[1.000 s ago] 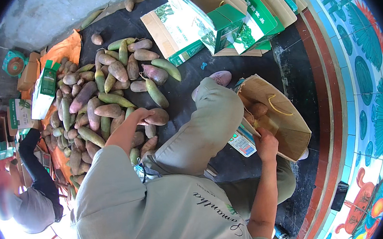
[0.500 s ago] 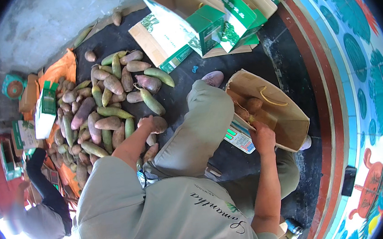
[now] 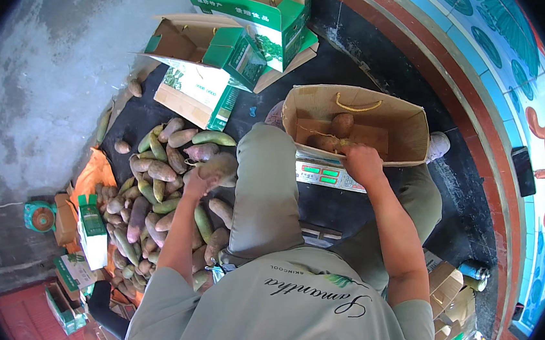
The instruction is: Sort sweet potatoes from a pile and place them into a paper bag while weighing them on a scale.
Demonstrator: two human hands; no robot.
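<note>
My left hand (image 3: 196, 186) is closed around the end of a plump, earth-brown radish (image 3: 219, 168), blurred by motion, beside my bent knee. Below and to the left of it spreads a heap of radishes (image 3: 139, 215), some green, others brown or purplish. My right hand (image 3: 363, 164) is closed at the near rim of an open cardboard box (image 3: 405, 126) with a yellow cord handle; its fingertips are partly hidden. Inside the box lie brown radishes (image 3: 342, 125), one close to my right fingers. The box rests over a white scale (image 3: 335, 181) with lit green displays.
Open green-and-white cartons (image 3: 213, 88) stand at the far side. A low brick-red ledge (image 3: 468, 107) and painted wall curve along the right. An orange sheet (image 3: 94, 172) lies under the heap. At the lower left, another person's dark sleeve (image 3: 106, 307) shows.
My left hand has raised the brown radish off the dark floor covering, clear of the heap's edge. My right hand stays at the box rim. The whole view has turned.
</note>
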